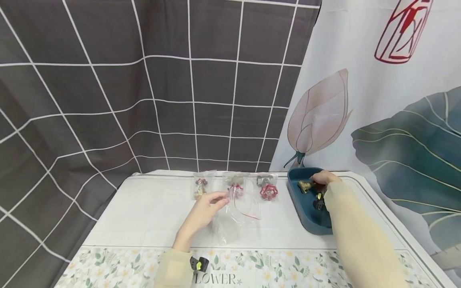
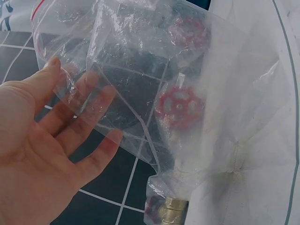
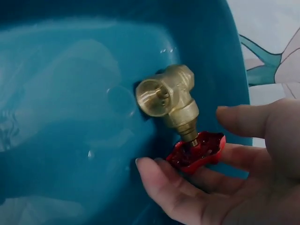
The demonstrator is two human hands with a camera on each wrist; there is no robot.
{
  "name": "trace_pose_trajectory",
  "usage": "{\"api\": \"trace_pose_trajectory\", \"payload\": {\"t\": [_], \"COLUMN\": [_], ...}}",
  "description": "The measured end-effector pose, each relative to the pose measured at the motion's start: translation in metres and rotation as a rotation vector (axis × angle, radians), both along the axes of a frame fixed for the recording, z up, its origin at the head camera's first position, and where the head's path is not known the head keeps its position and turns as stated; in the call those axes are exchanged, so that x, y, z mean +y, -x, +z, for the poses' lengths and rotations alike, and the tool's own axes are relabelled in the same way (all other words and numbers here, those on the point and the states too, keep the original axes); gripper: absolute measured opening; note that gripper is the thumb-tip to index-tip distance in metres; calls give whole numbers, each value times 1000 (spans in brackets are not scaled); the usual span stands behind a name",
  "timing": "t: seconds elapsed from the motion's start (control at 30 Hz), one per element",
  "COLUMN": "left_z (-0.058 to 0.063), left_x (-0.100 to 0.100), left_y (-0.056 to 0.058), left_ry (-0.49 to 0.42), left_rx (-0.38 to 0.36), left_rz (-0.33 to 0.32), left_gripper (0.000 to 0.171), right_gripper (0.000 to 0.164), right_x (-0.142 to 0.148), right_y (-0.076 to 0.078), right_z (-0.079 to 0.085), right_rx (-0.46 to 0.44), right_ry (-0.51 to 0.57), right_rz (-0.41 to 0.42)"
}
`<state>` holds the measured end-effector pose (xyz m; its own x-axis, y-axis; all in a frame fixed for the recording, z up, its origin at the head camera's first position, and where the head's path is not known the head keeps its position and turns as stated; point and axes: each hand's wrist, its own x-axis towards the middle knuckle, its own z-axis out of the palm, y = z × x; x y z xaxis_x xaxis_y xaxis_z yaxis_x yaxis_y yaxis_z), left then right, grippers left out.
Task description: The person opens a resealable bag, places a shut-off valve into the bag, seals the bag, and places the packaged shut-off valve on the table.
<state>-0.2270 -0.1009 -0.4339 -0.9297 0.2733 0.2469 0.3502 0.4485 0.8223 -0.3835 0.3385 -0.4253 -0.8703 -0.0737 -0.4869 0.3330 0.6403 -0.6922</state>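
Note:
My left hand [image 1: 207, 208] pinches a clear zip bag [image 2: 126, 93] by its edge, thumb on the near side and fingers behind the film. In the head view this bag hangs in front of a bagged valve with a red handwheel [image 1: 235, 190]. Inside the blue bin at the right, my right hand [image 3: 234, 173] reaches to a brass valve [image 3: 176, 101]. Its fingers lie beside and beneath the valve's red handwheel [image 3: 197, 152], and the thumb stands apart from it. The valve's round opening faces into the bin.
A bagged brass valve [image 1: 200, 189] lies left of the middle one, and a bagged grey valve with a red handwheel [image 1: 268, 192] lies to the right. The blue bin [image 1: 300, 214] stands near the table's right edge. A dark gridded curtain [image 1: 216, 80] hangs behind.

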Motion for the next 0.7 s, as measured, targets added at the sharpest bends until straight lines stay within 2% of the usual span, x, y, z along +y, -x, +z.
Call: {"api": "trace_pose_trajectory", "payload": {"t": [0.13, 0.23, 0.3, 0.4, 0.53, 0.7], "left_z": [1, 2, 2, 1, 1, 0], "left_x": [0, 0, 0, 1, 0, -1], "left_y": [-1, -2, -2, -1, 0, 1], "left_ry": [-5, -3, -3, -3, 0, -4], "left_rx": [6, 9, 10, 12, 17, 16], "left_rz": [-4, -7, -11, -14, -16, -16], "left_gripper": [37, 37, 37, 38, 39, 39], "right_gripper": [33, 31, 31, 31, 34, 29], "right_x": [-8, -11, -10, -9, -9, -9], "right_y": [-4, -9, -12, -14, -17, -21], "right_z": [3, 6, 8, 9, 12, 27], "right_rx": [-15, -7, -8, -1, 40, 107], "right_ry": [-2, -19, 2, 67, 107, 100], "right_rz": [-34, -18, -10, -59, -120, -94]}}
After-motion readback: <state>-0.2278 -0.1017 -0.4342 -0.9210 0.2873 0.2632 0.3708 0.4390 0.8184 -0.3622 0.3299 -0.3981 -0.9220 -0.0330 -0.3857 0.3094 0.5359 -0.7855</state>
